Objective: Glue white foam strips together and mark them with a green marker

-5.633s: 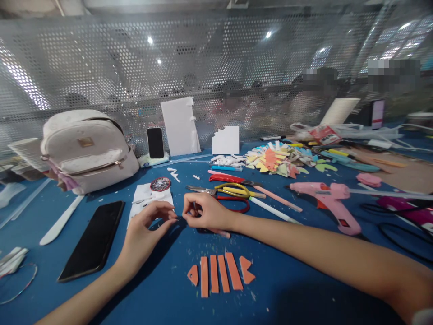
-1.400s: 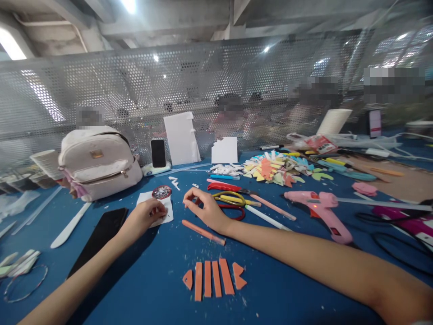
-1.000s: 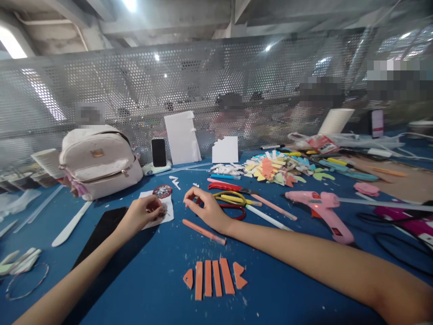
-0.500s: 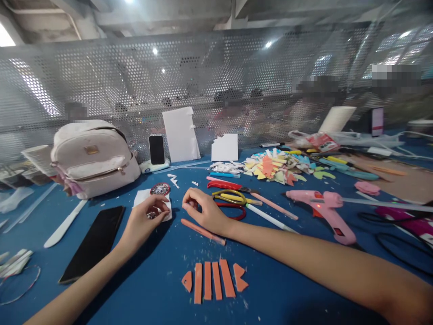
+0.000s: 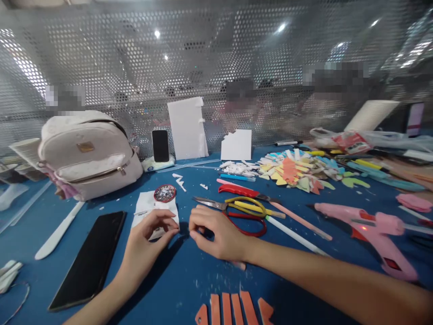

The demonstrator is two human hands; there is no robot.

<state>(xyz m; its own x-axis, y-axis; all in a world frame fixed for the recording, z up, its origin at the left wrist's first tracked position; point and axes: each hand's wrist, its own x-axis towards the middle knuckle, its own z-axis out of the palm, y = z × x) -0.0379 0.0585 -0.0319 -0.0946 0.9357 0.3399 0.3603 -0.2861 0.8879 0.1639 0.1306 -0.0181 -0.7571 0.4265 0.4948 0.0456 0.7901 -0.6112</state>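
My left hand (image 5: 147,239) has its thumb and fingertips drawn together, over the near edge of a white paper sheet (image 5: 145,201). On that sheet lies a small round red-rimmed disc (image 5: 165,193) with a speckled silvery face. Close on the right, my right hand (image 5: 218,232) is curled, thumb against fingers. Whatever either hand pinches is too small or hidden to name. Scissors (image 5: 221,205) with one yellow and one red handle loop lie just behind the right hand. An orange pen-like stick (image 5: 239,265) is mostly covered by it. Orange strips (image 5: 237,309) form a fish shape nearest me.
A pink glue gun (image 5: 365,225) lies right, past a white stick (image 5: 294,237) and red-handled cutter (image 5: 238,190). Coloured scraps (image 5: 294,169) are heaped behind. Leftward are a black phone (image 5: 89,259), white plastic knife (image 5: 59,232) and pale backpack (image 5: 88,155). A perforated screen (image 5: 209,58) stands at the back.
My view has shifted, so the orange strips sit lower, partly cut off. Both hands have come nearer me relative to the disc and scissors, uncovering the scissor blades and hiding more of the orange stick.
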